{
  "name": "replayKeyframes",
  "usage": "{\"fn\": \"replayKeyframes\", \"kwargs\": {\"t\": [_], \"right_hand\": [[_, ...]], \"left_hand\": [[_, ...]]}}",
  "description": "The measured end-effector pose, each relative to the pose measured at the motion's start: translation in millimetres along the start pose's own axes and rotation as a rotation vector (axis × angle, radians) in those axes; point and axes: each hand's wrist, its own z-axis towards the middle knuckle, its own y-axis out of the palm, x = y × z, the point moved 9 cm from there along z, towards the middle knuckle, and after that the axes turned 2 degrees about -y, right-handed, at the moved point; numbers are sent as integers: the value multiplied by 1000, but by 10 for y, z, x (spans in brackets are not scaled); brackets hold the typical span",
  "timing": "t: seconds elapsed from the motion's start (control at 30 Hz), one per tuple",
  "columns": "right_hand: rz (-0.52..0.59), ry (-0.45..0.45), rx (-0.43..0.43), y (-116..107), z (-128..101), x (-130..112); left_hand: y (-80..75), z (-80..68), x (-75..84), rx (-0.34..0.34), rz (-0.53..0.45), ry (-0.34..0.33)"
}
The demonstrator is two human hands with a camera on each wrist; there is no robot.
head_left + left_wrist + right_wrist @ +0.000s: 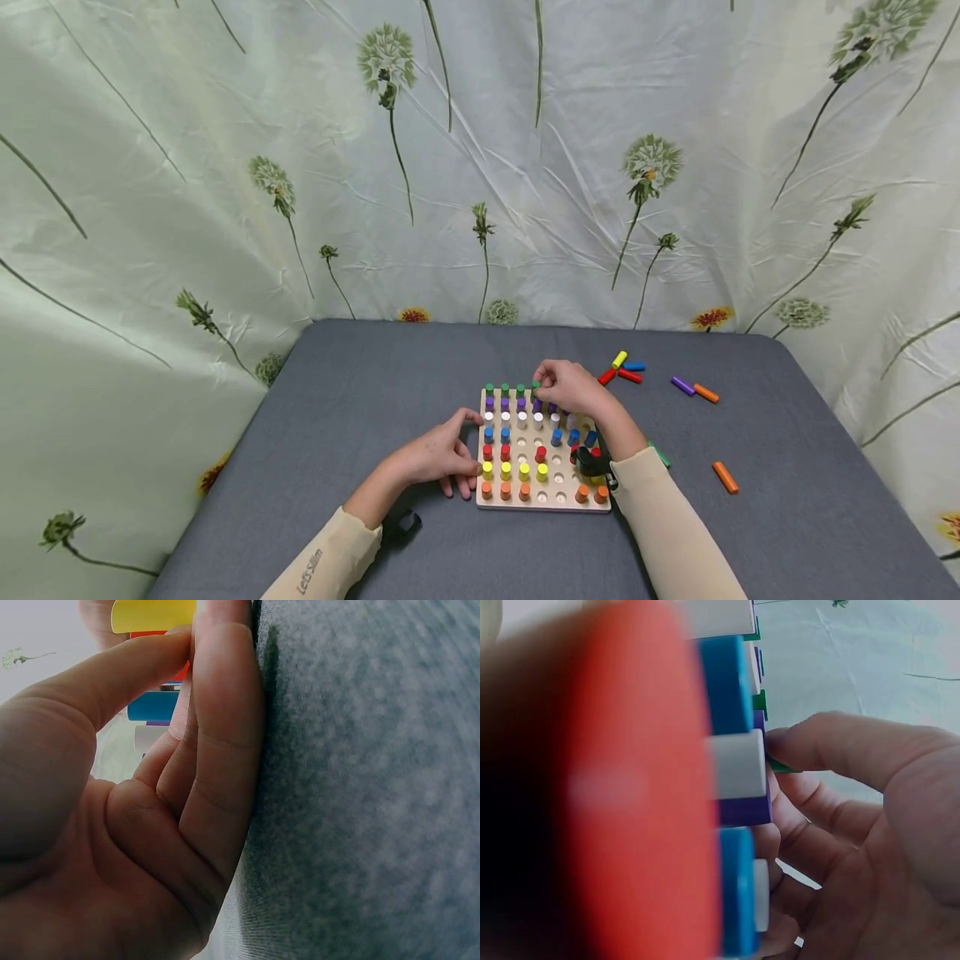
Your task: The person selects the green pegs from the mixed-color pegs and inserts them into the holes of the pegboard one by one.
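Head view: right fingers (542, 385) pinch green peg (536, 386); loose pegs (695, 389) lie beside.

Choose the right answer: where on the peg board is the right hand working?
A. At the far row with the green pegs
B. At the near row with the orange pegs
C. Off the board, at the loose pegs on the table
A. In the head view the right hand sits at the far edge of the peg board, fingertips at a green peg.
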Motion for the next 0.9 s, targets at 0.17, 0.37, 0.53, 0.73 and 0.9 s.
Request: {"fn": "replayKeyframes", "kwargs": {"t": [0.17, 0.37, 0.53, 0.73, 0.9], "right_hand": [[-30, 4, 4, -4, 11, 4], [-41, 18, 14, 17, 18, 33], [-38, 28, 9, 35, 2, 44], [-32, 30, -2, 43, 9, 43], [6, 38, -4, 17, -26, 31]], "left_hand": [[-12, 1, 3, 2, -4, -4], [-14, -4, 11, 2, -1, -2], [-7, -7, 18, 1, 8, -4], [-9, -13, 22, 5, 4, -8], [0, -19, 16, 4, -2, -14]]}}
